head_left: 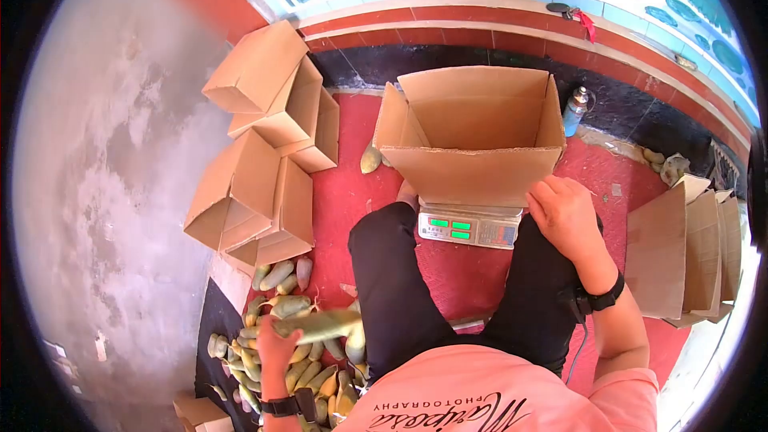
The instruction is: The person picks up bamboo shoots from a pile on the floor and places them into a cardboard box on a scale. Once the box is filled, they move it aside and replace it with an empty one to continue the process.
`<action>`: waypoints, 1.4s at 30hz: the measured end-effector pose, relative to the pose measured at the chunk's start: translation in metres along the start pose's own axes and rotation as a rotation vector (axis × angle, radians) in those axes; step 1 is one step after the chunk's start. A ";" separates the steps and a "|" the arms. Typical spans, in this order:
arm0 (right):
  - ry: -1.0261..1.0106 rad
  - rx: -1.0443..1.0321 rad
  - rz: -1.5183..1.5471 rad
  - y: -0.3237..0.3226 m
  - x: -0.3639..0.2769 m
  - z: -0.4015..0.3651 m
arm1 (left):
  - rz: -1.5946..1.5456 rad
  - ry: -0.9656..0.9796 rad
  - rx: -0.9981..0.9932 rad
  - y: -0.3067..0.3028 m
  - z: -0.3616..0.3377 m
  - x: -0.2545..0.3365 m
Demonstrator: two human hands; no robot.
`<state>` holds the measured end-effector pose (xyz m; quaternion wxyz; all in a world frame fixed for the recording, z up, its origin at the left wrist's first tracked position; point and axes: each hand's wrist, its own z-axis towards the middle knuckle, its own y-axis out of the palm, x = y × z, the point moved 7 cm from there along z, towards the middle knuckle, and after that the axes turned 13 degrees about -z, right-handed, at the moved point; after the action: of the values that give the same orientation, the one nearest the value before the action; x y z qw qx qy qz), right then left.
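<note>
My left hand [278,350] is closed around one end of a long green radish [324,324], held over the pile at my left. Beneath it lie many more green radishes [308,372], some with pale or yellowish ends. My right hand [562,220] is by the lower right corner of an open cardboard box [472,172], above my knee, fingers loosely bent and holding nothing visible. The box stands upright on a digital scale [468,226] with lit green displays. I cannot make out what, if anything, lies at the bottom of the box.
Open cardboard boxes [232,188] are stacked at the left by the wall. More cartons [668,252] stand at the right. Behind the box are a blue flask [574,112] and a lone radish [370,158]. A red mat [356,124] covers the floor.
</note>
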<state>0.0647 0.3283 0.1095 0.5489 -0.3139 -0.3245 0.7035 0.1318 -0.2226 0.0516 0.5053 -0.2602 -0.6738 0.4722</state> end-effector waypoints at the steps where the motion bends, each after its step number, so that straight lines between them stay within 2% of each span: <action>1: 0.005 -0.016 -0.005 0.001 0.001 -0.001 | -0.038 0.144 0.095 -0.016 0.006 0.024; 2: 0.010 -0.032 -0.009 0.002 0.001 -0.001 | -0.078 0.286 0.191 -0.034 0.011 0.045; 3: 0.013 -0.026 -0.015 0.001 0.002 0.000 | -0.173 0.255 0.239 -0.050 0.017 0.059; 4: 0.012 -0.023 -0.012 0.001 0.002 -0.001 | -0.248 0.314 0.301 -0.067 0.020 0.077; 6: 0.021 -0.017 -0.010 0.000 0.002 -0.001 | -0.527 0.185 0.340 -0.090 0.034 0.088; 7: 0.010 -0.021 -0.007 0.000 0.001 -0.001 | -0.489 0.276 0.382 -0.103 0.040 0.099; 9: 0.013 -0.024 -0.010 0.001 0.001 -0.001 | -0.735 0.383 0.387 -0.117 0.048 0.130; 10: 0.000 -0.002 0.012 0.000 0.000 0.001 | -0.737 0.393 0.378 -0.123 0.053 0.147; 12: -0.004 0.022 0.027 -0.001 -0.001 0.002 | -0.934 0.548 0.350 -0.135 0.059 0.185; 16: -0.015 -0.005 0.062 0.003 0.000 0.000 | -1.009 0.665 0.293 -0.127 0.074 0.263; 18: -0.003 0.000 0.074 0.004 0.003 0.000 | -0.977 0.610 0.215 -0.102 0.084 0.308; 20: -0.009 0.003 0.097 0.002 0.004 0.000 | -1.067 0.648 0.031 -0.061 0.104 0.348; 24: 0.003 -0.020 0.114 0.000 0.008 -0.004 | -0.989 0.588 -0.269 0.033 0.119 0.429; 28: 0.036 -0.046 0.110 -0.002 0.017 -0.009 | -0.716 0.756 -0.253 0.135 0.152 0.476; 32: 0.029 -0.073 0.121 -0.005 0.024 -0.012 | -0.487 0.709 -0.319 0.212 0.160 0.503; 34: 0.041 -0.070 0.148 -0.007 0.027 -0.012 | -0.459 0.618 -0.425 0.256 0.172 0.504; 38: 0.048 -0.063 0.201 -0.005 0.033 -0.011 | -0.427 0.520 -0.526 0.304 0.190 0.508; 40: 0.051 -0.066 0.211 -0.002 0.037 -0.011 | -0.422 0.283 -0.681 0.316 0.184 0.504; 41: 0.050 -0.076 0.229 0.000 0.038 -0.011 | -0.421 0.283 -0.686 0.316 0.182 0.508; 42: 0.048 -0.087 0.250 0.002 0.039 -0.011 | -0.414 0.169 -0.833 0.326 0.177 0.504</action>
<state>0.0647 0.3672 0.0977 0.4505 -0.3920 -0.3001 0.7439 -0.2516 0.2647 -0.0296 0.4947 -0.3385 -0.8000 0.0283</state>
